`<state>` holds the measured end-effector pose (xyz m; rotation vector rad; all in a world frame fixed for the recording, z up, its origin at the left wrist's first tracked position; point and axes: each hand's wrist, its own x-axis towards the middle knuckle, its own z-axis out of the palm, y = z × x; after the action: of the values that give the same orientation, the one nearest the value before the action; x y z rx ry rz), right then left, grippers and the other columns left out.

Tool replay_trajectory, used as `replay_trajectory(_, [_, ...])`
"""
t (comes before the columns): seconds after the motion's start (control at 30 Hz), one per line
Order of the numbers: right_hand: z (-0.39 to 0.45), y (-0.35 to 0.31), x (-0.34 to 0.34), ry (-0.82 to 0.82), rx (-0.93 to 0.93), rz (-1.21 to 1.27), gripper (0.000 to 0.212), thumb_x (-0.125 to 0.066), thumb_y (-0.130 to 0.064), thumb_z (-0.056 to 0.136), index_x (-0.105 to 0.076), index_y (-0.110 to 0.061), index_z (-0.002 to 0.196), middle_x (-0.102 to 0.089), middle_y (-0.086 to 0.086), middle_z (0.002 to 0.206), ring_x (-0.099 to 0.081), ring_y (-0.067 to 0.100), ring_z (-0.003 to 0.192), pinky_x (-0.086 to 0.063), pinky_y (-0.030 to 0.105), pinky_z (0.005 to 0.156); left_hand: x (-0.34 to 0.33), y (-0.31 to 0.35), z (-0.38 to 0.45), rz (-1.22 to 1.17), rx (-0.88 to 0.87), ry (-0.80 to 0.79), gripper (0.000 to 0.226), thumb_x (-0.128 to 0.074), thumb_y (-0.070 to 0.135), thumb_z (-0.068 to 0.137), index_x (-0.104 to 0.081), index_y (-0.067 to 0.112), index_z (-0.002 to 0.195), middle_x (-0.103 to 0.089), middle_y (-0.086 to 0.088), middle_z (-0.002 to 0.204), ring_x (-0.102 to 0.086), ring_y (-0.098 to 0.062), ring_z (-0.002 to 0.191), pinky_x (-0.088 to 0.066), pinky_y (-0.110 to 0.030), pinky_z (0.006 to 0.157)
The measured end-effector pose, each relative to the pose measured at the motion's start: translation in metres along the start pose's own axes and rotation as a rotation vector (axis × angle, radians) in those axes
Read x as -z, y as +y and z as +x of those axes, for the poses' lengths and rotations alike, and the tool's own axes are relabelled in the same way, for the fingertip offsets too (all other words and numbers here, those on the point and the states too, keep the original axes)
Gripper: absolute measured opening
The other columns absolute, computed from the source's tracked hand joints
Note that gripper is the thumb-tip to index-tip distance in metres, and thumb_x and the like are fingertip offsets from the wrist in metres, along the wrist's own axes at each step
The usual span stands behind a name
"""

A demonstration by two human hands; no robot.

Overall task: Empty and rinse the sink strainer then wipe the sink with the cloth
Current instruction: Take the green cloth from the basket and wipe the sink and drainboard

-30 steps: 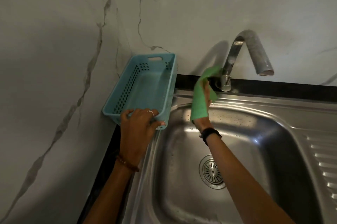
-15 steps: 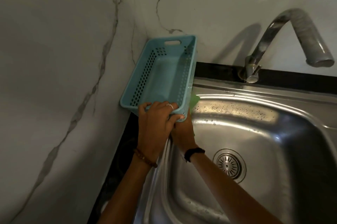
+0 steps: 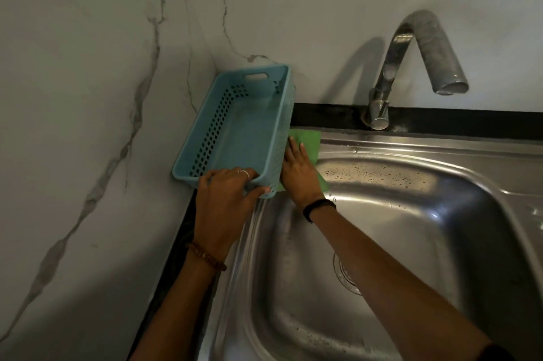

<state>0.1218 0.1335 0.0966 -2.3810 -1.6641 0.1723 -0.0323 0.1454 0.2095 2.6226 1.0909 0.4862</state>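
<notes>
A green cloth (image 3: 311, 140) lies flat on the back left corner of the steel sink rim (image 3: 411, 149). My right hand (image 3: 298, 172) presses on it with straight fingers, right beside the basket. My left hand (image 3: 226, 193) grips the near edge of a blue plastic basket (image 3: 235, 125), which is tilted up off the counter against the wall corner. The sink strainer (image 3: 345, 275) sits in the drain, mostly hidden behind my right forearm.
A steel tap (image 3: 411, 67) curves over the sink from the black back ledge (image 3: 440, 122). Marble walls close in on the left and behind. Water drops speckle the basin's back wall. A ribbed drainer starts at the far right.
My right hand has carried the cloth from the tap base leftward to the sink's back left corner beside the basket. My left hand keeps holding the lifted basket.
</notes>
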Motion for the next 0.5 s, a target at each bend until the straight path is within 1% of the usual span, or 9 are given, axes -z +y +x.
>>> replay_trajectory(0.1, [-0.013, 0.024, 0.004, 0.021, -0.004, -0.098, 0.051, -0.016, -0.008, 0.099, -0.006, -0.009, 0.149, -0.005, 0.015, 0.159, 0.001, 0.034, 0.146, 0.007, 0.043, 0.118, -0.003, -0.001, -0.003, 0.058, -0.012, -0.003, 0.019, -0.073, 0.029, 0.074, -0.069, 0.011, 0.080, -0.071, -0.008, 0.076, -0.064, -0.030, 0.081, -0.036, -0.051, 0.099])
replay_trajectory(0.17, [-0.028, 0.049, 0.010, 0.045, -0.017, -0.116, 0.057, -0.014, 0.000, 0.093, -0.005, -0.010, 0.149, -0.002, 0.014, 0.159, 0.002, 0.034, 0.146, 0.008, 0.042, 0.118, -0.006, -0.001, -0.005, 0.074, -0.005, -0.002, 0.020, -0.074, 0.027, 0.073, -0.070, 0.011, 0.084, -0.072, -0.010, 0.081, -0.064, -0.031, 0.085, -0.029, -0.051, 0.105])
replay_trajectory(0.27, [-0.056, 0.087, 0.018, 0.096, -0.061, -0.174, 0.070, -0.036, 0.008, 0.090, -0.003, -0.010, 0.149, -0.001, 0.014, 0.159, 0.001, 0.034, 0.146, 0.011, 0.040, 0.115, -0.009, -0.003, -0.006, 0.116, 0.008, -0.051, 0.022, -0.072, 0.028, 0.076, -0.070, 0.015, 0.093, -0.073, -0.008, 0.090, -0.064, -0.029, 0.093, -0.021, -0.048, 0.111])
replay_trajectory(0.33, [-0.074, 0.108, 0.025, 0.098, -0.128, -0.188, 0.074, -0.043, 0.010, 0.088, -0.004, -0.009, 0.148, -0.002, 0.016, 0.158, -0.001, 0.035, 0.146, 0.009, 0.040, 0.114, -0.011, -0.003, -0.007, 0.130, 0.007, -0.058, 0.022, -0.071, 0.027, 0.076, -0.069, 0.014, 0.094, -0.072, -0.008, 0.091, -0.064, -0.030, 0.095, -0.019, -0.048, 0.111])
replay_trajectory(0.37, [-0.082, 0.118, 0.029, 0.086, -0.163, -0.207, 0.075, -0.043, 0.010, 0.088, -0.003, -0.009, 0.148, -0.002, 0.016, 0.158, 0.000, 0.034, 0.146, 0.008, 0.040, 0.115, -0.012, -0.002, -0.008, 0.120, 0.004, -0.048, 0.023, -0.072, 0.025, 0.076, -0.069, 0.013, 0.096, -0.072, -0.009, 0.094, -0.063, -0.030, 0.098, -0.018, -0.049, 0.111])
replay_trajectory(0.43, [-0.099, 0.138, 0.038, 0.065, -0.240, -0.231, 0.074, -0.041, 0.010, 0.089, -0.002, -0.010, 0.148, -0.002, 0.014, 0.159, -0.001, 0.033, 0.146, 0.001, 0.040, 0.118, -0.015, 0.000, -0.010, 0.085, -0.010, -0.023, 0.031, -0.073, 0.021, 0.075, -0.067, 0.010, 0.103, -0.069, -0.012, 0.106, -0.059, -0.031, 0.111, -0.013, -0.053, 0.112])
replay_trajectory(0.47, [-0.107, 0.147, 0.043, 0.074, -0.295, -0.215, 0.073, -0.040, 0.011, 0.089, -0.005, -0.011, 0.149, -0.004, 0.014, 0.159, -0.004, 0.032, 0.146, -0.006, 0.041, 0.119, -0.016, 0.002, -0.010, 0.059, -0.052, 0.005, 0.036, -0.073, 0.021, 0.075, -0.065, 0.009, 0.108, -0.067, -0.013, 0.112, -0.055, -0.033, 0.119, -0.012, -0.053, 0.112])
replay_trajectory(0.5, [-0.115, 0.154, 0.049, 0.097, -0.363, -0.180, 0.071, -0.039, 0.012, 0.088, -0.010, -0.011, 0.149, -0.007, 0.014, 0.159, -0.007, 0.032, 0.146, -0.015, 0.043, 0.118, -0.018, 0.005, -0.011, 0.016, -0.131, 0.057, 0.038, -0.071, 0.022, 0.077, -0.064, 0.007, 0.111, -0.065, -0.013, 0.116, -0.052, -0.032, 0.123, -0.013, -0.051, 0.112])
